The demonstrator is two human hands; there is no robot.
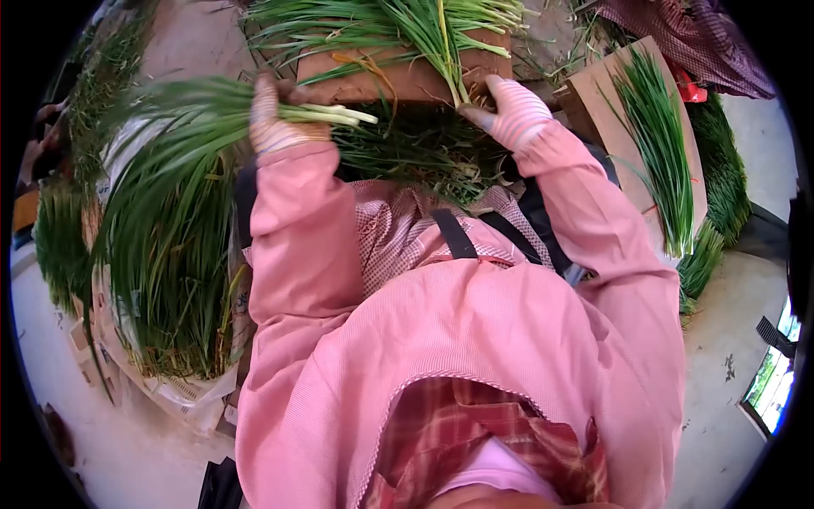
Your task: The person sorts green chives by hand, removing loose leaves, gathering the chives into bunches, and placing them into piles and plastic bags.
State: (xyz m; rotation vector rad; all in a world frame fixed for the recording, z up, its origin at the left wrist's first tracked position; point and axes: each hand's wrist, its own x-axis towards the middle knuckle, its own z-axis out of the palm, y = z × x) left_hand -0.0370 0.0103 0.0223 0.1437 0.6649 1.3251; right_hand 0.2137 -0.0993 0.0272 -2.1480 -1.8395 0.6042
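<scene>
My left hand (273, 119), in a striped wrap, is closed around a bunch of long green leafy stalks (191, 114). Their pale cut ends point right, and the leaves trail off left, partly blurred. At the front edge of a brown board (373, 87), my right hand (509, 110) pinches the thin lower ends of a few stalks (439, 61). The leaves of these lie across a wide pile of similar stalks (326, 21) on the board. Loose greens (415, 148) lie in the shade below the board, between my two hands.
A large heap of greens (170, 263) fills a lined container on the left. At right, a tied bundle (657, 140) lies on a cardboard piece (602, 106), with more greens (716, 161) beyond. Checked purple cloth (687, 38) shows at the upper right.
</scene>
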